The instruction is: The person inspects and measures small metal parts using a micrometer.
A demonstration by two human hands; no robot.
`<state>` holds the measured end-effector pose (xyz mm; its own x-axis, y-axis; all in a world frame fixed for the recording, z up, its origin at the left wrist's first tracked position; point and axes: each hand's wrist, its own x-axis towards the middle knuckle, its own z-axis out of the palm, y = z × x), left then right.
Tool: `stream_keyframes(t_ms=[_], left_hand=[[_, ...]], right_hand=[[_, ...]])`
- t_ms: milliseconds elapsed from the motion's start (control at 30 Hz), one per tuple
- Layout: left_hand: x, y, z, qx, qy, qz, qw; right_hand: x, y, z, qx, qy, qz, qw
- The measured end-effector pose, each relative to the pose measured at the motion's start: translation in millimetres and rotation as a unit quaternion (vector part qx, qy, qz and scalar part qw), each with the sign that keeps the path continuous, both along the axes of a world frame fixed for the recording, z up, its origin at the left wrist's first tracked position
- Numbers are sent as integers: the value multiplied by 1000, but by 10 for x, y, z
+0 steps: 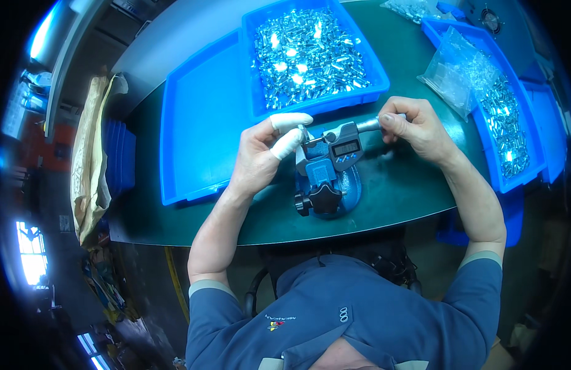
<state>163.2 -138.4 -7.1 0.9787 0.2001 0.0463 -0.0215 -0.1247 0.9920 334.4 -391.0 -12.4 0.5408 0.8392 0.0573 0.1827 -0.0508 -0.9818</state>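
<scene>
At the micrometer (346, 147), left hand (257, 155) pinches a metal part (305, 133) — right hand (418, 127) pinches the thimble (368, 125).

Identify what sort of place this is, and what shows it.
Likely a factory inspection workstation, judging by the digital micrometer in a stand on a green-topped bench, and the blue tray heaped with small metal parts.

I see a green table (396, 197): a blue micrometer stand (353, 188) near its front edge, a shallow blue tray (202, 135) toward the left edge, a parts-filled tray (353, 100) toward the back, a long blue tray (492, 160) by the right edge.
</scene>
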Motion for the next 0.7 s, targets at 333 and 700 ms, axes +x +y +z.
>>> stream_keyframes(t_ms=[333, 700], left_hand=[[12, -12, 5, -7, 2, 4, 1000], [16, -17, -12, 1, -5, 14, 1000]], right_hand=[[10, -5, -10, -6, 10, -6, 1000], [19, 8, -44, -11, 0, -11, 1000]])
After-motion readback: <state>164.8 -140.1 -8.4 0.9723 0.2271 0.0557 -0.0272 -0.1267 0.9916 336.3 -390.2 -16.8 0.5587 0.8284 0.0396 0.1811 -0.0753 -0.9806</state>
